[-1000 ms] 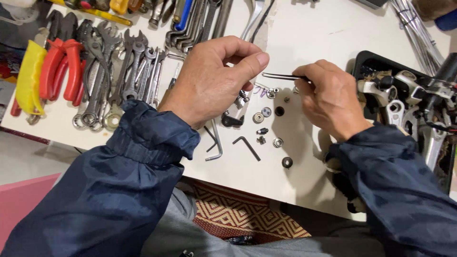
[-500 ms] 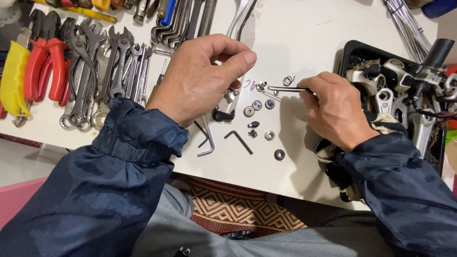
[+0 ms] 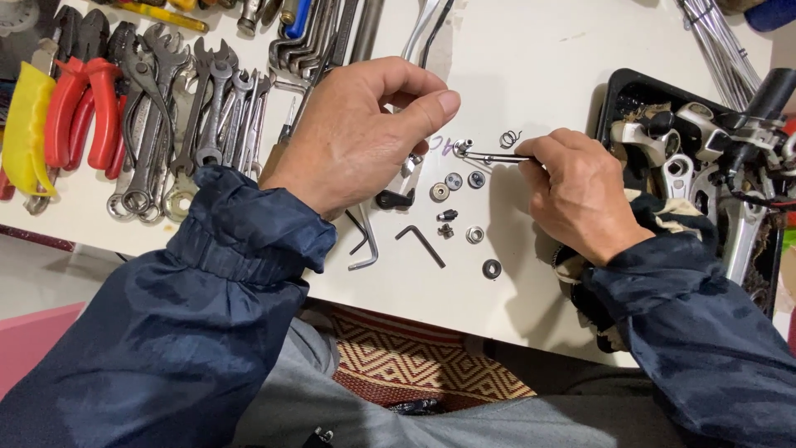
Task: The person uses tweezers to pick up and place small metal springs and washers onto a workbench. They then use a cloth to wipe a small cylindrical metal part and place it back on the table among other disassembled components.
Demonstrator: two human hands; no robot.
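Pinching a thin dark rod-like tool (image 3: 496, 157) between thumb and fingertips, the right hand (image 3: 580, 195) lies curled on the white tabletop (image 3: 547, 58) near its right side, the tool pointing left so that its tip meets a small silver bolt (image 3: 462, 148). Just above the tool lies a little wire spring (image 3: 511, 138). The left hand (image 3: 356, 141) hovers over the middle of the tabletop, its thumb and forefinger bent toward each other and closed on a small metal part (image 3: 409, 165); what kind of part it is cannot be made out.

Below the two hands, toward the near edge of the tabletop, small pieces are scattered: round washers (image 3: 453, 184), a nut (image 3: 474, 235), a black ring (image 3: 492, 269), a tiny dark screw (image 3: 447, 216), a small black lever piece (image 3: 395, 199), and two hex keys (image 3: 421, 243) lying flat.

Along the left edge sit red-handled pliers (image 3: 83, 112), a yellow-handled tool (image 3: 25, 133) and a row of spanners (image 3: 207, 108). At the right edge a black tray (image 3: 618, 91) holds silver and black brake parts (image 3: 705, 158). Both arms wear dark blue sleeves (image 3: 207, 332).
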